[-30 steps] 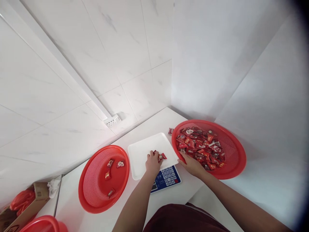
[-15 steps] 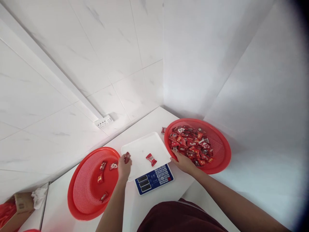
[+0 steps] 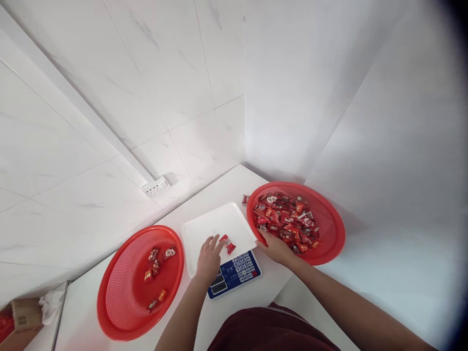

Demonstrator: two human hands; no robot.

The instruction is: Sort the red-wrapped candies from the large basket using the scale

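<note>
My left hand (image 3: 209, 256) hovers over the white tray (image 3: 204, 229) of a blue digital scale (image 3: 234, 275), fingers spread and reaching toward a single red wrapped candy (image 3: 228, 243) lying on the tray. My right hand (image 3: 275, 247) rests on the near rim of the right red basket (image 3: 329, 219), which is heaped with red wrapped candies (image 3: 287, 219); its fingers curl at the rim, and what they hold, if anything, is hidden. To the left stands another red basket (image 3: 109, 302) with several candies (image 3: 155, 268) in it.
One loose candy (image 3: 245, 199) lies on the white counter behind the right basket. A wall socket strip (image 3: 155, 186) sits on the tiled wall. A cardboard box (image 3: 22, 317) with white paper stands at the far left, below counter level.
My left hand carried a candy from the scale tray to the left basket, let it go there, and has come back open over the tray. The right hand stayed at the right basket's rim.
</note>
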